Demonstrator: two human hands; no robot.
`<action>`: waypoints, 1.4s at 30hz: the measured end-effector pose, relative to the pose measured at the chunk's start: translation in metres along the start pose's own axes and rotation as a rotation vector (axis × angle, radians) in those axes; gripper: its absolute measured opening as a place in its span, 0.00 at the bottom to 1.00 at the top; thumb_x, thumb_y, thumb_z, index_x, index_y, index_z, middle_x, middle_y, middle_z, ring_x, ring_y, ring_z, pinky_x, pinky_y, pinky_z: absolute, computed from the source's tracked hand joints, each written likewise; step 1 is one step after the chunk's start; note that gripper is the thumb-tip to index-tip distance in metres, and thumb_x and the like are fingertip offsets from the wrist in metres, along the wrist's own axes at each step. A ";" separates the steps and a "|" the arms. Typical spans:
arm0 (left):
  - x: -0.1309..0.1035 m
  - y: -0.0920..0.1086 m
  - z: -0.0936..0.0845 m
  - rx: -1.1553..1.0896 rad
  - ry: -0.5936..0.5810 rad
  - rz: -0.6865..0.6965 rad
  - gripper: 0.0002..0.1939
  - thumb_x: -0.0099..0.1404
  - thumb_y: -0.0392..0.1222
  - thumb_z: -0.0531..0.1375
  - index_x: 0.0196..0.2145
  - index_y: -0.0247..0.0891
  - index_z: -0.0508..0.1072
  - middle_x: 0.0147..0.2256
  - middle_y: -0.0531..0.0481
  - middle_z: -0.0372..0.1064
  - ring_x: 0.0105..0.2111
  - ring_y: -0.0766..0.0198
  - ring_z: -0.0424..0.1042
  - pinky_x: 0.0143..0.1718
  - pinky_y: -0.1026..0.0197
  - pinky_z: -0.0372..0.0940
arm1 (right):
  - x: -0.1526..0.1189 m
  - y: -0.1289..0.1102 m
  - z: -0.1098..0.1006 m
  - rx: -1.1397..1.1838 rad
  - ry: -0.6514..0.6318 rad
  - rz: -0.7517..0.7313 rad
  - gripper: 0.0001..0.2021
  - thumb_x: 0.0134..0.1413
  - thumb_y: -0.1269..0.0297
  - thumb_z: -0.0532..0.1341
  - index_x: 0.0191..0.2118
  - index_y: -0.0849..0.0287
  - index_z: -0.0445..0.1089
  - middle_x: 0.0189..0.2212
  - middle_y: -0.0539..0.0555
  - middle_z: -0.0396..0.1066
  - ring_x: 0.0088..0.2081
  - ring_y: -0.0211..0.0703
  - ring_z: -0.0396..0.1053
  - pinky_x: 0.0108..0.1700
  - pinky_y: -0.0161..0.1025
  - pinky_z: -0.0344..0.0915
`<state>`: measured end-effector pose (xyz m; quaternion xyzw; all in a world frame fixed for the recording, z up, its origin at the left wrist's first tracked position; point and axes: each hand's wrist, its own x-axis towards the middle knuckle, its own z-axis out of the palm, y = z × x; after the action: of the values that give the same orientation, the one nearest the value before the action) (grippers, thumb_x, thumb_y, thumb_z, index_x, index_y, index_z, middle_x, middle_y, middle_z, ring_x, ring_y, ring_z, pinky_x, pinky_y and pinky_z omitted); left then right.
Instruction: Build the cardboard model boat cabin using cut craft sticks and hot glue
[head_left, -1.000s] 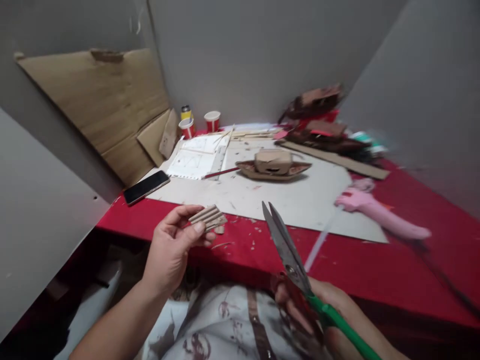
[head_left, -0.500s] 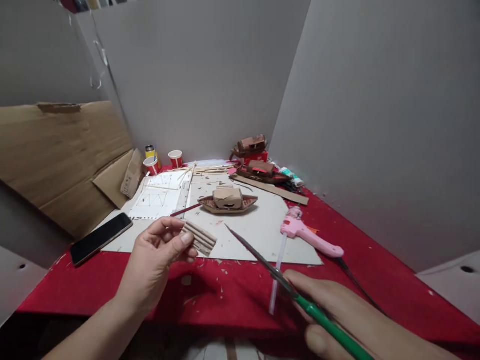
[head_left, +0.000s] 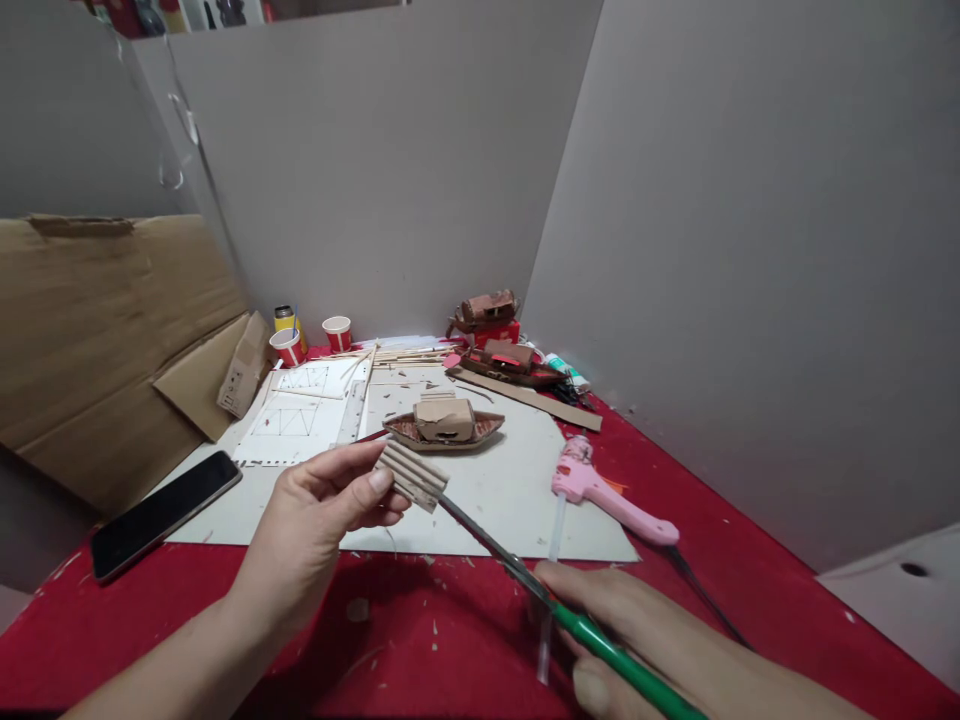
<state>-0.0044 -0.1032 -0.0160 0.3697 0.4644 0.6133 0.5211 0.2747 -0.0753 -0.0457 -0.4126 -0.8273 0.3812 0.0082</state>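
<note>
My left hand pinches a small piece of corrugated cardboard between thumb and fingers, its ridges facing up. My right hand is closed around green-handled scissors. The blade tips meet the right edge of the cardboard piece; whether they are cutting into it I cannot tell. Just behind the piece, a cardboard model boat with a curved cabin roof sits on the white board. A pink glue gun with a clear glue stick lies on the right, near my right hand.
A phone lies at the left. Paper drawings, thin wooden sticks and paper cups are farther back. Two darker model boats stand back right beside a cardboard strip. Scraps litter the red cloth. Grey panels enclose the table.
The scissors have moved left, so their tips now reach the cardboard piece. My left hand keeps its pinch. The camera view has shifted slightly.
</note>
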 end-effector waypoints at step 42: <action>-0.004 -0.009 0.009 -0.086 0.100 -0.117 0.13 0.47 0.38 0.75 0.32 0.35 0.80 0.25 0.49 0.78 0.24 0.66 0.76 0.27 0.69 0.72 | -0.002 -0.015 -0.002 0.071 0.089 -0.009 0.27 0.51 0.36 0.59 0.41 0.55 0.74 0.37 0.59 0.75 0.38 0.53 0.72 0.43 0.44 0.71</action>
<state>0.0079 -0.1057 -0.0221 0.2879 0.4840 0.6188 0.5476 0.2670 -0.0811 -0.0343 -0.4250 -0.8138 0.3917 0.0615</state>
